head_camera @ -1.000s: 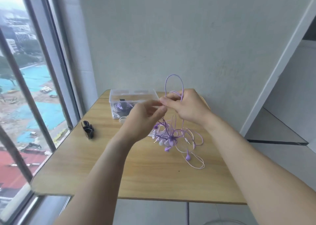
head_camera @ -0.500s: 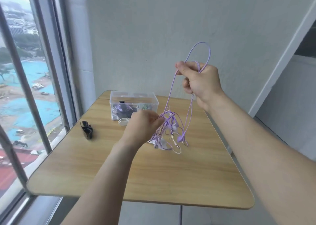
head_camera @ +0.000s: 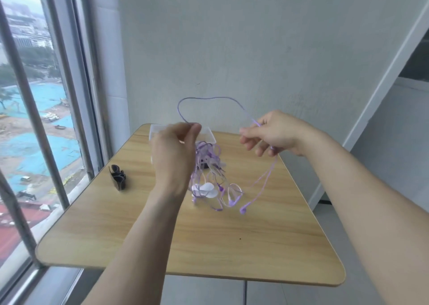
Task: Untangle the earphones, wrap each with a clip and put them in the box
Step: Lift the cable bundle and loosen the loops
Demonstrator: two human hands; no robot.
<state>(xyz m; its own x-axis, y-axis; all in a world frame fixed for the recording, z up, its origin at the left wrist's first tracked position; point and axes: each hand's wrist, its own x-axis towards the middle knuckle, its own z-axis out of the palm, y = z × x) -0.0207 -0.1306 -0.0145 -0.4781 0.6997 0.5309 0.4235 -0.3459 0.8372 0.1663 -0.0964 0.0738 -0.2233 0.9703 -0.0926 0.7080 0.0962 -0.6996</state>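
Over your wooden table (head_camera: 232, 246), the purple earphones (head_camera: 209, 172) hang in a knot. Your left hand (head_camera: 173, 156) pinches one cord end and your right hand (head_camera: 274, 133) pinches the other, likely pulling one cord out of the bunch. Behind your left hand sits the clear box (head_camera: 210, 136); black clips (head_camera: 118, 177) lie near the window edge, with bare wood up front.

I see a light wooden table (head_camera: 232, 246) with rounded corners standing against a pale grey wall (head_camera: 255, 49) at its far edge. On the left a tall window (head_camera: 34, 119) with grey frames lets in daylight and looks down on buildings and blue ground far below. At the right, a white slanted beam (head_camera: 380, 84) crosses the wall. The floor (head_camera: 290, 295) beneath is grey-tiled.
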